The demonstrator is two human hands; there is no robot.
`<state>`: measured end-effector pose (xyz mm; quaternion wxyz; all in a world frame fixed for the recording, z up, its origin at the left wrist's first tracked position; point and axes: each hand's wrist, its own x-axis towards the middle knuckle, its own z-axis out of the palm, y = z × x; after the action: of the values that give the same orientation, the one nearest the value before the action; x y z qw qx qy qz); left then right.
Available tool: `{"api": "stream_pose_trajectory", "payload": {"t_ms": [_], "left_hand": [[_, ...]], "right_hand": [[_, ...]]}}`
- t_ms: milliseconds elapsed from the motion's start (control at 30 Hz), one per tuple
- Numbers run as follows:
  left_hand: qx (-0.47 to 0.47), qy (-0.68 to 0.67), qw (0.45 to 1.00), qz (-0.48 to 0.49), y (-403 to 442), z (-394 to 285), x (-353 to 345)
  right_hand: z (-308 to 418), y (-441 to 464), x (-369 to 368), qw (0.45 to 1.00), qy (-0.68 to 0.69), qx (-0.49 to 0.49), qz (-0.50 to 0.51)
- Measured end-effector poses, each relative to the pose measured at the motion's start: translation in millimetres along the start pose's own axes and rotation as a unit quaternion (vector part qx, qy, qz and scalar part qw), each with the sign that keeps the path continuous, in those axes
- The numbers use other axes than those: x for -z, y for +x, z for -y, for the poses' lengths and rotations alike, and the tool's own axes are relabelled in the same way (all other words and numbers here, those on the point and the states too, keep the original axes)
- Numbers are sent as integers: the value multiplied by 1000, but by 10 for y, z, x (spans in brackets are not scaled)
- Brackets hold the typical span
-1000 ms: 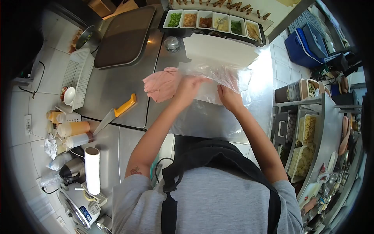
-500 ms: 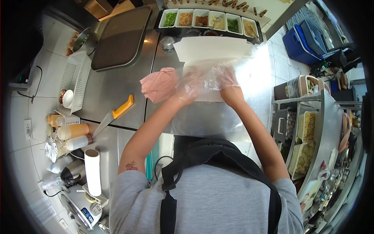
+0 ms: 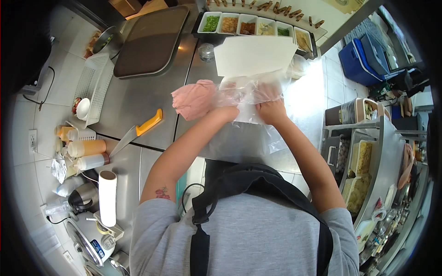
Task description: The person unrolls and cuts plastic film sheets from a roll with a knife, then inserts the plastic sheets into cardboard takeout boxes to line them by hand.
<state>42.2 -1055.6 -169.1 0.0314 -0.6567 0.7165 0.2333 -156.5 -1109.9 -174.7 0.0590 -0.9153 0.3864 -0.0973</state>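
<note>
Both hands are at a thin clear plastic bag (image 3: 246, 93) on the steel counter. My left hand (image 3: 226, 112) is closed at the bag's left side, its fingers partly behind the film. At the right side, my right hand (image 3: 270, 110) is curled closed on the plastic. A white open box or sheet (image 3: 255, 56) stands behind the bag, and its lower part lies under the film. Just left of my left hand rests a crumpled pink cloth (image 3: 194, 99). Loose plastic trails toward the front edge of the counter.
A knife with a yellow handle (image 3: 149, 122) lies on the left. Behind it is a dark tray (image 3: 152, 41). Food containers (image 3: 248, 25) line the back. White basket (image 3: 95, 87), sauce bottles (image 3: 87, 148) and a white roll (image 3: 107, 198) stand further left.
The hands, seen through the film half a second ago, have drawn back toward me with fingers closed. The bag's loose part has shifted, and the camera view has moved slightly.
</note>
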Motion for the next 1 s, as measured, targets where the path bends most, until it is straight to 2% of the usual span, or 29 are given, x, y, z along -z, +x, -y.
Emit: {"api": "stream_pose_trajectory", "payload": {"t_ms": [33,100,233,333,433,500,567,633,733,767,833,867,900,933,967,1000], "left_hand": [[-28,71,997,-4,30,7,-19],[21,-110,994,-14,73,28,-66],[96,-384,917,-46,10,-159,-104],[71,-140,987,-36,-53,-168,61],[81,-161,981,-71,31,-130,-112],[84,-152,982,-78,30,-89,-179],[71,-129,985,-85,-44,-129,-101],[44,-103,989,-93,-137,-144,-30],[-114,-37,980,-160,-250,92,-50],[-125,-62,973,-187,-353,106,30],[-142,-119,955,-232,-608,63,76],[-126,-155,946,-255,-667,15,64],[-111,-190,935,-278,-712,-38,62],[-97,-224,922,-300,-729,-95,94],[-49,-323,910,-254,-716,-158,141],[-1,-417,885,-205,-688,-226,199]], "right_hand": [[11,-11,-30,1000,-12,5,-15],[-11,-7,-78,999,-37,-1,23],[-34,-24,-110,999,-41,-8,33],[8,-108,-120,999,-27,-40,13],[-10,-175,-80,999,-4,-32,21],[-2,-143,-28,995,-33,-40,85],[38,-128,83,994,-32,-42,92],[93,-166,216,998,1,-35,42],[151,-331,541,998,56,-26,-21],[163,-403,659,989,112,-51,-85],[177,-574,802,948,225,-99,-200],[106,-581,780,911,319,-130,-225],[53,-563,795,857,426,-216,-195],[16,-504,823,780,529,-252,-219],[-16,-441,853,689,622,-283,-241],[-45,-388,888,679,625,-304,-235]]}}
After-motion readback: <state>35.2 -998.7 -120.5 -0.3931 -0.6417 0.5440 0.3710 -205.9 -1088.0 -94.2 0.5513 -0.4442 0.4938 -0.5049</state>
